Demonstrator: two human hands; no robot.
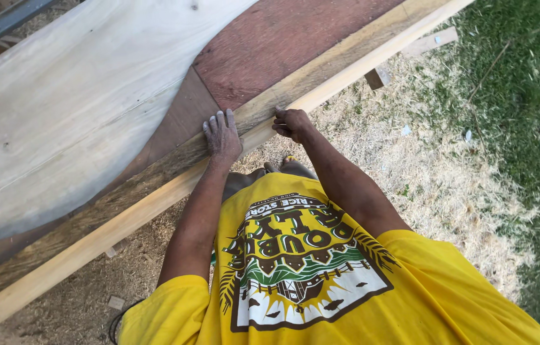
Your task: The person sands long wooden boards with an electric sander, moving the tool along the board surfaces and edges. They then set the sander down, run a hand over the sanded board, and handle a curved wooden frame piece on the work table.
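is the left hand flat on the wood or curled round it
Flat. The left hand lies palm down, fingers spread, on the weathered plank; the right hand is curled at its edge.

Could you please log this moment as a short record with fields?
Setting: outdoors, sawdust beside grass
Left hand: flat, palm down on the weathered beam
Right hand: fingers curled over the pale beam edge
Other wood: wide pale plank, reddish board, small offcuts on the ground
Clothing: yellow shirt
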